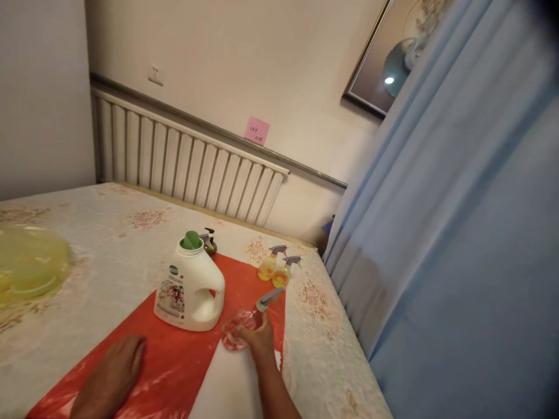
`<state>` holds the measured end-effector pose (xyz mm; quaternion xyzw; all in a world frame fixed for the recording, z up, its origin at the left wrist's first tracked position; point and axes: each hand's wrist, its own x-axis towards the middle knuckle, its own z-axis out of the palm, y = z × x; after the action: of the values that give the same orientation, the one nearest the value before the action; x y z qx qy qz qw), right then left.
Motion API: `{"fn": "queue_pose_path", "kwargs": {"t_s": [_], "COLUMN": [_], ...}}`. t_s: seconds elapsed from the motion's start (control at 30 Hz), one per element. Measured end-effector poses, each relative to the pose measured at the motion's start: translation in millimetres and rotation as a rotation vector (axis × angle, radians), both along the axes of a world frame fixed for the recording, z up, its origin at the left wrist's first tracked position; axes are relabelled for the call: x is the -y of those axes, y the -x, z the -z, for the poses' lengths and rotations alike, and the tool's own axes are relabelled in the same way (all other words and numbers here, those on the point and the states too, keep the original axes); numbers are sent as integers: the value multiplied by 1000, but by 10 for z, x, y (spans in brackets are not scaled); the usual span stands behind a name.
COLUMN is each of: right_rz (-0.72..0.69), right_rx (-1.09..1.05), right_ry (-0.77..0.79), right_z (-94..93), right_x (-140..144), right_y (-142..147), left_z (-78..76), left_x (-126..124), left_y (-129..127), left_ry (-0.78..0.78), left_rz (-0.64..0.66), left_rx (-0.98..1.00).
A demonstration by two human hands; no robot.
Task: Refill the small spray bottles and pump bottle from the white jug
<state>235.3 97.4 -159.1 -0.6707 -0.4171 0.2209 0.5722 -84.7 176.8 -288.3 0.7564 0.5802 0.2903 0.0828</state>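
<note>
Right hand (261, 338) wraps a clear pink spray bottle (239, 333) beside the white detergent jug (191, 291); left hand (114, 372) lies flat, empty, on red plastic sheet (174, 366); two yellow spray bottles (275, 269) behind.

1. I count three spray bottles: a pink one (241, 331) near, in my right hand (261, 340), and two yellow ones (267, 266) (282, 274) farther right.
2. One white jug (190, 291) with a green cap stands in the middle.
3. One dark pump bottle (209, 241) sits just behind the jug.
4. One red sheet (174, 366) lies under them.
5. One yellow basin (30, 267) is at far left.
6. My two hands show; the left hand (111, 378) lies flat, near.
</note>
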Motion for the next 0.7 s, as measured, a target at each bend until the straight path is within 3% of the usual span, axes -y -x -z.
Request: {"fn": "queue_pose_path", "kwargs": {"t_s": [0.17,0.33,0.5,0.7], "right_rz": [155,276,332,372], "right_rx": [86,192,279,364], "right_ry": [11,47,79,82], "right_z": [-1,1,42,129], "right_x": [-143,-361,-597,-829], "right_y": [-637,-1115,-1371,-1468], "left_z": [137,158,173,157], "left_x": [-60,-39,-33,-19], "left_y": [39,54,68,74], "left_ry": [-4,13,8,17], "left_rz": [7,-1,-8,-16], "left_rx": [-53,-56,-23,-5]}}
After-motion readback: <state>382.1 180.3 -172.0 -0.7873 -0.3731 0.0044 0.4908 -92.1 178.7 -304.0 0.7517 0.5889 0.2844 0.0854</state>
